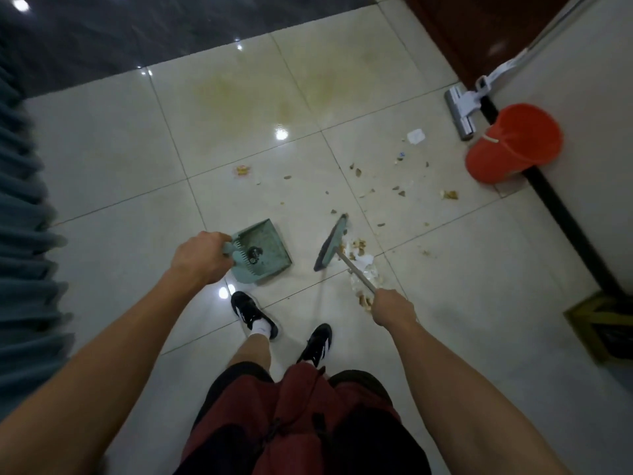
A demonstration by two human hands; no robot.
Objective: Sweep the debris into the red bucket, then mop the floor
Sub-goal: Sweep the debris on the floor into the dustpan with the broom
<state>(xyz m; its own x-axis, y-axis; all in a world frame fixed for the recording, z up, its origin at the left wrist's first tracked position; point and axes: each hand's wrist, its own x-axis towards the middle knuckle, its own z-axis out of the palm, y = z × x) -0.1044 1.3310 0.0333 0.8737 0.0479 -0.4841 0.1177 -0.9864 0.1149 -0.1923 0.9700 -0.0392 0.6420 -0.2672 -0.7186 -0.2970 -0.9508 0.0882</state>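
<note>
My left hand (200,257) grips the handle of a green dustpan (265,250) resting on the pale tiled floor, with a small dark object in its tray. My right hand (392,306) holds the metal handle of a green broom (332,243), whose head stands on the floor just right of the dustpan. A pile of paper scraps and crumbs (359,258) lies right of the broom head. More debris (399,190) is scattered toward the red bucket (510,144), which stands by the wall at the right. A mop (462,111) leans on the wall behind the bucket.
Yellowish stains (260,94) mark the tiles farther ahead. A dark floor strip (137,32) runs along the top. A blue-grey curtain (24,217) hangs at the left. A brown door (479,32) is at top right, a yellow-and-black object (603,323) at the right edge. My feet stand below the dustpan.
</note>
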